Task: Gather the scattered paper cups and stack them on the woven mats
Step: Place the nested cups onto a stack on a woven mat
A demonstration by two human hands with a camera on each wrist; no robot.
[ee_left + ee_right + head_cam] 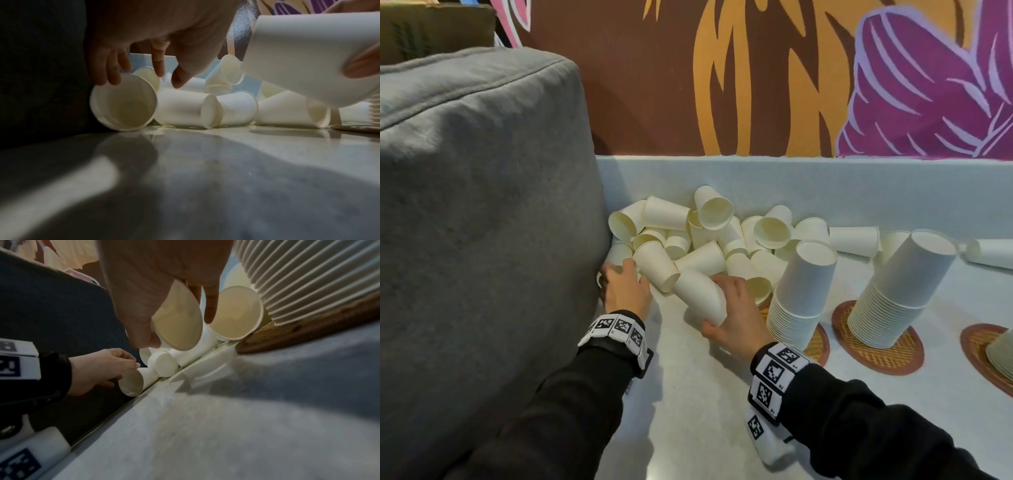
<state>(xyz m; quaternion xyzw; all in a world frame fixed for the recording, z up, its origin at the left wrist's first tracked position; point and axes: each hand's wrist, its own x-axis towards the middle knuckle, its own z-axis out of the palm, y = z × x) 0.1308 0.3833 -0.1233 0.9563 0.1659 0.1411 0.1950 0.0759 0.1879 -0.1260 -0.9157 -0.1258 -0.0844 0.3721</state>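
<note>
Painted leaves in orange and purple fill the wall behind a pale grey tabletop (688,394), where the head view shows a heap of loose white paper cups (698,236) lying on their sides beside a grey upholstered cushion (482,205). Two tall upside-down stacks of white cups (804,291) stand on round woven mats with red-brown rims (880,356). The right hand (739,318) curls round a short nested bundle of white cups (700,294), thumb under, fingers over.

From the left wrist, the left hand (156,40) reaches down with spread fingers touching the rim of an open-mouthed white cup on its side (123,104) — seemingly not yet gripped, though blur makes that uncertain.

From the right wrist, the bundle's open mouth (176,322) faces the camera. These cups look light and easily crushed — best held gently round the wall, near the stiffer rolled rim.
</note>
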